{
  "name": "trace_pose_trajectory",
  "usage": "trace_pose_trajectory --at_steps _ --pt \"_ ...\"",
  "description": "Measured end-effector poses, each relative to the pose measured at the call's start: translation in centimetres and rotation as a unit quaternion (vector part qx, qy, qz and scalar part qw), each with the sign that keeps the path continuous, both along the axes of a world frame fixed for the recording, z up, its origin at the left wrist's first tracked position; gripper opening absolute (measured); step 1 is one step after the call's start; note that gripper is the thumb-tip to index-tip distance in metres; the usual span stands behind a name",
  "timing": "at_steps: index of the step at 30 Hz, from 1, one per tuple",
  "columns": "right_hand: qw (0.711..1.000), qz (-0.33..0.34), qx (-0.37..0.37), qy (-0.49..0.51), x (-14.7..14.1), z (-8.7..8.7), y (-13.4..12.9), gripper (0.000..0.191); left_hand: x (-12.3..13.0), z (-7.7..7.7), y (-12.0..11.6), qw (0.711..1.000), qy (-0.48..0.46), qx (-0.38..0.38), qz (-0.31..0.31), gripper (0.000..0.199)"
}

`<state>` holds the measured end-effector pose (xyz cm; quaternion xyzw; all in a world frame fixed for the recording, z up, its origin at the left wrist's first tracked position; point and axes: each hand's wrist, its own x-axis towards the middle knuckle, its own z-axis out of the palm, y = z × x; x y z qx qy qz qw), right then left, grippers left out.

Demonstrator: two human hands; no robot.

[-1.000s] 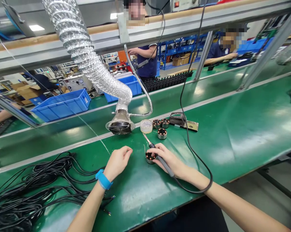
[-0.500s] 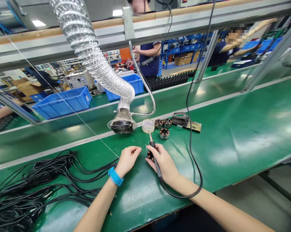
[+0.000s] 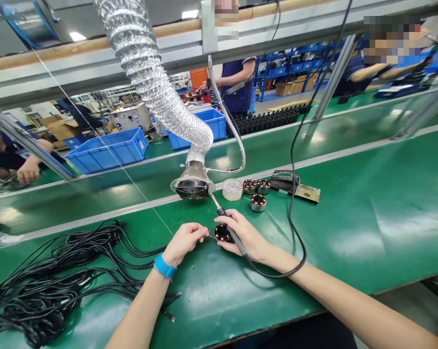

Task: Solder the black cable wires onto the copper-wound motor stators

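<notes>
My right hand [image 3: 246, 235] grips a soldering iron [image 3: 235, 237], its tip pointing up and left below the fume hood. The same hand's thumb and fingers hold a small motor stator [image 3: 222, 232] with copper windings, its open ring facing me. My left hand [image 3: 188, 240], with a blue wristband [image 3: 164, 266], is closed in a pinch on a thin wire [image 3: 211, 236] that reaches the stator's left side. Whether this wire belongs to the stator is unclear. A long fine strand [image 3: 132, 180] slants down from a spool to behind my left hand.
Beyond my hands stand a round tub [image 3: 232, 189], several stators [image 3: 258, 202] and an iron stand [image 3: 286, 182]. The fume hood [image 3: 193, 186] hangs low. Black cables [image 3: 59, 286] cover the left. The iron's cord [image 3: 291, 213] loops right. Co-workers stand across the bench.
My left hand has come to pinch the thin wire beside the stator. The stator has turned its ring more toward me, and the iron's tip has swung left from the tub.
</notes>
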<state>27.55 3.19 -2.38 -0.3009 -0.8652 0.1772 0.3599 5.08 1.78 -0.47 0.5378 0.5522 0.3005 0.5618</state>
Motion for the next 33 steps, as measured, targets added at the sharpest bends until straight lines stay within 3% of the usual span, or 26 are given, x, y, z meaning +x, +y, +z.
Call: trace_pose_trajectory --at_steps 5,8,12,15,17,19,22,25,33 --pt "0.998 -0.037 -0.019 0.046 -0.1 -1.8 -0.1 0.053 0.0 -0.3 0.3 1.0 -0.018 0.003 0.017 0.044" --pt "0.997 -0.017 -0.053 0.053 -0.3 -2.0 -0.3 0.05 0.4 -0.5 0.5 0.998 -0.055 0.012 0.027 0.043" --pt "0.995 0.026 -0.082 0.057 -0.5 -1.6 -0.2 0.05 0.9 -0.1 0.6 0.997 -0.072 0.002 -0.018 0.042" --pt "0.993 0.039 -0.093 0.066 -0.5 -1.4 -0.2 0.05 0.8 0.2 0.8 0.999 -0.006 0.031 -0.03 0.046" --pt "0.992 0.039 -0.095 0.07 -0.5 -1.4 -0.2 0.05 0.5 0.1 1.0 0.993 0.055 0.103 -0.003 0.045" --pt "0.992 0.039 -0.097 0.07 -0.5 -1.6 -0.2 0.05 0.1 -0.2 1.2 0.975 0.121 0.186 0.006 0.039" --pt "0.992 0.039 -0.093 0.074 -0.6 -1.9 -0.1 0.052 -0.3 -0.5 1.3 0.942 0.217 0.252 -0.051 0.032" --pt "0.992 0.038 -0.094 0.075 -0.5 -2.0 -0.1 0.052 -0.9 -0.4 1.0 0.929 0.258 0.252 -0.081 0.029" --pt "0.991 0.056 -0.105 0.052 0.6 -0.7 -0.2 0.06 -1.6 -0.2 0.6 0.961 0.194 0.182 -0.075 0.029"
